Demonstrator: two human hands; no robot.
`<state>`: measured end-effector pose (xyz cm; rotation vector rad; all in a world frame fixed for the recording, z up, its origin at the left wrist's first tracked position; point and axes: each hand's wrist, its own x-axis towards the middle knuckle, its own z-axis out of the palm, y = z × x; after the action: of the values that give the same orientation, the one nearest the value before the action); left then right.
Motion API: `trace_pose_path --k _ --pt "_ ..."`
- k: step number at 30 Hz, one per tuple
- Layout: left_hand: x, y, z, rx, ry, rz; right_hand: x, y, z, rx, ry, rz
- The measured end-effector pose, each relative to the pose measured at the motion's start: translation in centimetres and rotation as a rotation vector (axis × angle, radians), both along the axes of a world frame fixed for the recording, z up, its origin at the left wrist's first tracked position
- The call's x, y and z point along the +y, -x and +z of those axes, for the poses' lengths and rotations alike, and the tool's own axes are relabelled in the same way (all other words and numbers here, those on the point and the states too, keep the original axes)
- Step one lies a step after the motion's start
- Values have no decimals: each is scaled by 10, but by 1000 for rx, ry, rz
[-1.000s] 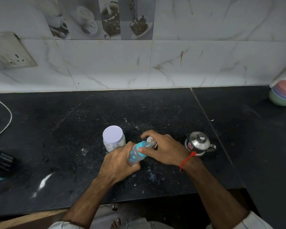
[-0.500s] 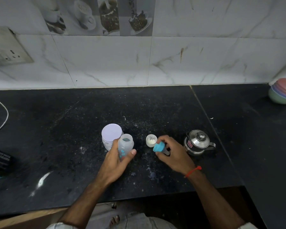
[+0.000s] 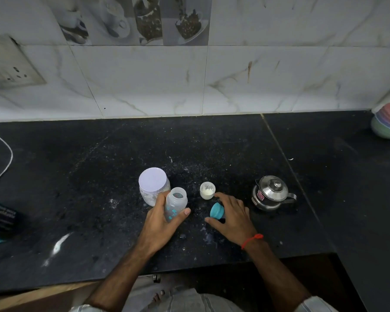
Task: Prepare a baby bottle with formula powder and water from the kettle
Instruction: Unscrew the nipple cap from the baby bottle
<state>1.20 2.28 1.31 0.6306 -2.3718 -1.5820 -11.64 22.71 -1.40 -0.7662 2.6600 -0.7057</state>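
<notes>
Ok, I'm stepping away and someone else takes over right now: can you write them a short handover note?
Left hand: holding the open baby bottle upright.
Right hand: on the teal bottle cap, low at the black counter; whether the cap has been let go cannot be told.
Formula jar, lid on, stands just behind the bottle. Small white cup with some white powder sits between bottle and steel kettle, which is to the right, lid on.
Done: bottle uncapped.
Left: add powder, pour water from the kettle, recap.
</notes>
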Motion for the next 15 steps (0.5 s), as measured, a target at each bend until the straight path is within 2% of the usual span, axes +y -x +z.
trace_pose_path --k 5,11,15 --pt "1 0 0 3 6 -3 -14 6 2 56 143 -145" --pt "4 2 1 10 10 -6 -35 22 -9 -53 81 -164" --pt "4 1 0 18 16 -22 -42 25 -10 -14 115 -142"
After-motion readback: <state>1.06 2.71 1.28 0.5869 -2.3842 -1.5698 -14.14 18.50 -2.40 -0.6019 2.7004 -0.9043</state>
